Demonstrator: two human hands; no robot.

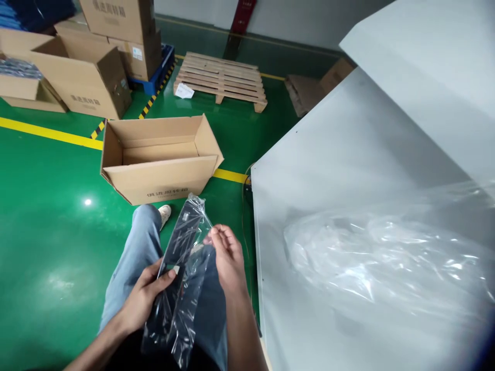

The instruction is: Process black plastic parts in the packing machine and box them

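Left hand (145, 296) grips a bagged black part (180, 242); right hand (228, 257) pinches the clear bag (187, 309). Open carton (162, 178) beyond bears Chinese print.

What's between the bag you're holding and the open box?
Head view: a jeans leg and white shoe lie between plastic bag and cardboard box.

Person wearing light-blue denim jeans (135, 257), fabric creasing round knee. Off-white shoe (165, 213) w/ pale sole showing just below open cardboard box (160, 178). Bare left hand (145, 296) & right hand (228, 257), forearms showing bare too, further from box.
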